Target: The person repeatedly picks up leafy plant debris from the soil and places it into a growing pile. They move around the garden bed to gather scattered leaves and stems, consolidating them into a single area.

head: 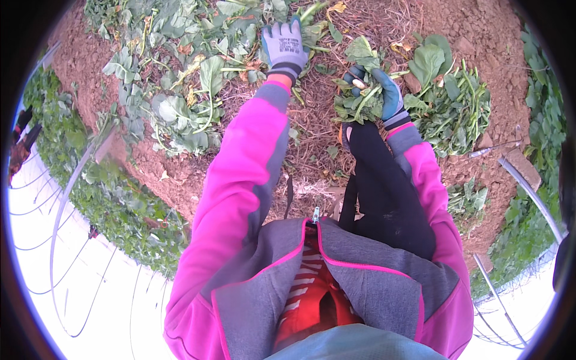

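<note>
Both hands wear grey and blue-green coated work gloves. My left hand (285,47) is back up at the top centre, over cut leafy greens (211,76) spread on the ground. Leaves and stems lie against its thumb side, and its fingertips are partly hidden, so whether it grips any is unclear. To the right, my right hand (390,96) is wrapped around a small bunch of leafy greens (360,103), with stems and leaves showing between thumb and fingers. A larger pile of leafy greens (463,108) lies just right of that hand.
Dry straw (315,139) covers the ground between the arms, with bare brown soil (490,27) around. A smaller heap of greens (468,200) lies lower right. Metal hoops or pipes (531,193) rise at both sides, beside low green plants (130,216). My black-clad leg (382,180) is below the right hand.
</note>
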Tool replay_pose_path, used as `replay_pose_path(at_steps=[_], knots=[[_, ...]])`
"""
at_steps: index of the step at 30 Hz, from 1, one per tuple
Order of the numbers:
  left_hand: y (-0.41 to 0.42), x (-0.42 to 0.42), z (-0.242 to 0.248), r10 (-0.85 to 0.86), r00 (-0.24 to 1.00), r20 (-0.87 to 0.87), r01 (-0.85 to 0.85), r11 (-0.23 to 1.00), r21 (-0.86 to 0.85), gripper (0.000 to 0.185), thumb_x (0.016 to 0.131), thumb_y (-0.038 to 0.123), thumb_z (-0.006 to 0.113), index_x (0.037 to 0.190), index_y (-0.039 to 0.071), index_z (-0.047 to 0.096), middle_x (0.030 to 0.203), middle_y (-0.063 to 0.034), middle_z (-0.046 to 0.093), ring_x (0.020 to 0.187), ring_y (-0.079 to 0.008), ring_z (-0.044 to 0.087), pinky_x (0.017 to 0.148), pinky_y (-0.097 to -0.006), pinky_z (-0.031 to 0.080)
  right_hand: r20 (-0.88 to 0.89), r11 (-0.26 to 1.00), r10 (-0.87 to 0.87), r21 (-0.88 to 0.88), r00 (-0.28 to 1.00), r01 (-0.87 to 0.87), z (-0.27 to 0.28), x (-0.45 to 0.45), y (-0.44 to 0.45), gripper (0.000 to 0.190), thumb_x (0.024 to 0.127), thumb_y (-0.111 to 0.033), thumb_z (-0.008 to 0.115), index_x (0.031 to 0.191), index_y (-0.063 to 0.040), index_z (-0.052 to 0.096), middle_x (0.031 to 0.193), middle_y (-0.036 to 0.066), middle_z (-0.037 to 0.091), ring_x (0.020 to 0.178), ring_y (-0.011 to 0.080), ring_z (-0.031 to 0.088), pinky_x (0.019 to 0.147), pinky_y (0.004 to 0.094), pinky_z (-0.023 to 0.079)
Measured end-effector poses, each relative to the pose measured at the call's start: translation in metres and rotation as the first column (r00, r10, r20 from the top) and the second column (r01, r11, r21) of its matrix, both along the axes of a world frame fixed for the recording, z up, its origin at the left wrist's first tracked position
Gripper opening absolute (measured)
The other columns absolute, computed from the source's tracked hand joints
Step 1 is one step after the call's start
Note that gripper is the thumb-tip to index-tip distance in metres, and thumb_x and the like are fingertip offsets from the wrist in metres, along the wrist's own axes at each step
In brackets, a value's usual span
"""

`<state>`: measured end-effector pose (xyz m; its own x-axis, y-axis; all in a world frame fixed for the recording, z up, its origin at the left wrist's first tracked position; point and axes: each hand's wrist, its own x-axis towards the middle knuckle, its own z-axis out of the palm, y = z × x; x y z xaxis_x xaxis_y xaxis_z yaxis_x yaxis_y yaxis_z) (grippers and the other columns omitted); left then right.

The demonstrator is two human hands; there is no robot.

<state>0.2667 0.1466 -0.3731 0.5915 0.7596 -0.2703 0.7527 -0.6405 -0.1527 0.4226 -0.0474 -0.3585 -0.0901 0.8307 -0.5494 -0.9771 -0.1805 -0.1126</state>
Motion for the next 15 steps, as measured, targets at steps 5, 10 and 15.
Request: replay_pose_path(at_steps=[5, 10, 15], knots=[[-0.001, -0.029, -0.004, 0.215, 0.924, 0.315, -0.203, 0.977, -0.071, 0.061, 0.065, 0.035, 0.071, 0.118, 0.011, 0.051, 0.104, -0.0087, 0.062, 0.1, -0.0248, 0.057, 0.096, -0.0381, 0.036, -0.02, 0.998, 0.056, 0.031, 0.998, -0.056, 0.002, -0.006, 0.008, 0.046, 0.093, -0.026, 0.047, 0.127, 0.005, 0.043, 0.122, 0.016, 0.055, 0.111, 0.0289, 0.055, 0.088, 0.039, 0.05], [-0.025, -0.024, 0.056, 0.439, 0.8, 0.409, -0.237, 0.857, -0.457, 0.053, 0.068, 0.033, 0.069, 0.112, 0.008, 0.056, 0.093, -0.0111, 0.063, 0.083, -0.0239, 0.063, 0.076, -0.0341, 0.049, 0.0, 0.982, 0.044, 0.184, 0.999, -0.043, 0.013, -0.021, 0.009, 0.047, 0.094, -0.032, 0.046, 0.129, 0.0, 0.043, 0.122, 0.014, 0.055, 0.108, 0.0226, 0.055, 0.092, 0.0362, 0.046], [-0.102, 0.012, 0.094, 0.211, 0.893, 0.398, 0.039, 0.844, -0.535, 0.065, 0.068, 0.044, 0.067, 0.116, 0.003, 0.053, 0.106, -0.0154, 0.059, 0.093, -0.0233, 0.061, 0.081, -0.0342, 0.048, 0.248, 0.983, 0.156, 0.054, 0.956, -0.175, -0.042, -0.021, -0.015, 0.042, 0.094, -0.027, 0.048, 0.126, -0.001, 0.046, 0.124, 0.011, 0.053, 0.109, 0.0206, 0.055, 0.097, 0.0354, 0.042]])
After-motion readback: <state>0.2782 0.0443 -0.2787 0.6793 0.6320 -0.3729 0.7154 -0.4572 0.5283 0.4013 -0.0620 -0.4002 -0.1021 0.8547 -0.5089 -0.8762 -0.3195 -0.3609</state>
